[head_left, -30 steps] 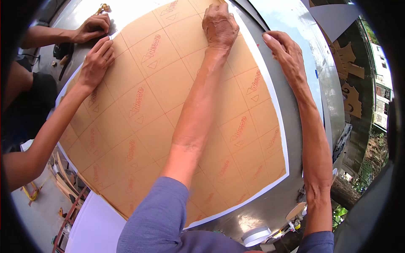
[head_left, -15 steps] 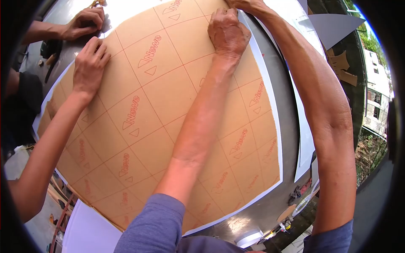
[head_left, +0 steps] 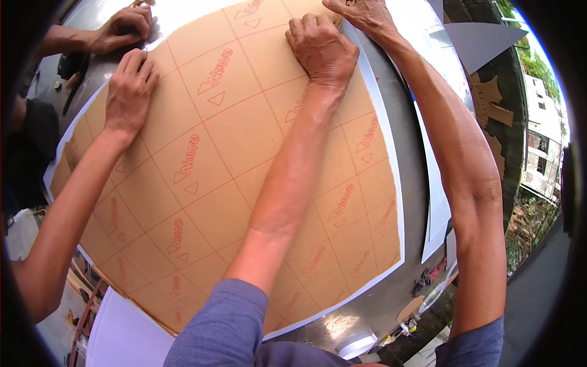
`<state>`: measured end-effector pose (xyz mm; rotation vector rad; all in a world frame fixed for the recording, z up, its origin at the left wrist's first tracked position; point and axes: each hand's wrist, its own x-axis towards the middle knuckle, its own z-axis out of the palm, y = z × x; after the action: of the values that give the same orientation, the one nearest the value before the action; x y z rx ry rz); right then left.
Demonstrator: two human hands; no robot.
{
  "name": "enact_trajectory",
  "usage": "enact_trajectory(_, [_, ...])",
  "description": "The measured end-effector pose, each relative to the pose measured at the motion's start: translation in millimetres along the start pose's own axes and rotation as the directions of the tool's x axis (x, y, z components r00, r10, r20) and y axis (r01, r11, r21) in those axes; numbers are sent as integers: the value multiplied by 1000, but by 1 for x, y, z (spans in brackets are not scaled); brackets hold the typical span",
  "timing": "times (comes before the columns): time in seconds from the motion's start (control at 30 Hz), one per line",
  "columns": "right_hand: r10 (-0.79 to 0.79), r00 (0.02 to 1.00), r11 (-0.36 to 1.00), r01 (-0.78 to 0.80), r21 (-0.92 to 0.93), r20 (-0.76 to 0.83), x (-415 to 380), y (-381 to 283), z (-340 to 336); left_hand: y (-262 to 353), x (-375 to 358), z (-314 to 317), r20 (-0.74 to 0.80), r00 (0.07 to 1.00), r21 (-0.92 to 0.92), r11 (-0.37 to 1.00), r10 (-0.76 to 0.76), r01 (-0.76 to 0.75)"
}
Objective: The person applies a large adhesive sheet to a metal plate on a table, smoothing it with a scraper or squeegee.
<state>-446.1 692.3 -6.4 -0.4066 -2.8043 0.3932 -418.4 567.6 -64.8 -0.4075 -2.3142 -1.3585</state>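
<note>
One left hand (head_left: 323,50), curled shut on the brown sheet (head_left: 229,144); right hand (head_left: 365,17) close by, partly cropped, hold unclear.

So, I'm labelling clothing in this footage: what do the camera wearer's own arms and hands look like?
The left hand and right hand are ungloved, and no watch or bracelet shows on either wrist. The left sleeve and right sleeve are short, plain and greyish blue, leaving both forearms bare. The top edge crops part of the right hand.
</note>
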Motion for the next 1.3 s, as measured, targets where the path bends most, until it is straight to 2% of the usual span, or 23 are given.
enact_trajectory(0.07, [15,1000,997,-17,-77,-18,8,-5,1,2,0,-1,29,999,-1,1000,27,-27])
enact_trajectory(0.17, [-92,994,989,97,-115,54,22,-11,12,5,1,4,-58,998,-43,999,-12,9])
enact_trajectory(0.3, [13,986,987,14,-160,164,44,-18,19,10,0,-4,-18,999,53,998,38,-37])
enact_trajectory(0.33, [-22,977,981,62,-185,211,49,-17,16,9,1,-6,-6,999,53,998,40,-40])
enact_trajectory(0.4, [-96,978,976,129,-175,186,47,-12,19,5,2,-2,18,1000,-32,999,25,-24])
enact_trajectory(0.5, [-135,976,986,150,-77,169,43,-8,19,5,1,-2,72,997,79,997,9,-15])
enact_trajectory(0.53, [-136,976,989,143,-30,170,42,-5,19,5,2,-1,48,999,72,997,10,-14])
enact_trajectory(0.63, [-249,959,967,239,89,132,37,5,18,5,1,2,9,1000,54,999,8,-8])
enact_trajectory(0.73, [-405,912,913,400,83,63,38,14,24,5,2,2,23,1000,75,997,12,-14])
enact_trajectory(0.8, [-406,911,912,398,104,72,37,18,27,6,1,2,46,999,110,994,9,-14])
enact_trajectory(0.9, [-371,921,924,354,142,122,34,14,21,8,2,-2,37,999,-17,1000,21,-20])
enact_trajectory(1.03, [-308,934,942,273,194,180,29,-7,6,6,1,1,42,998,23,999,39,-40])
enact_trajectory(1.13, [-100,930,969,11,246,353,22,-30,-13,7,1,3,31,999,70,997,31,-33])
enact_trajectory(1.23, [-242,911,945,145,292,333,19,-27,-15,11,-1,4,33,999,122,992,12,-16])
enact_trajectory(1.3, [-206,912,954,106,281,355,15,-31,-21,11,-1,3,59,998,130,991,12,-20])
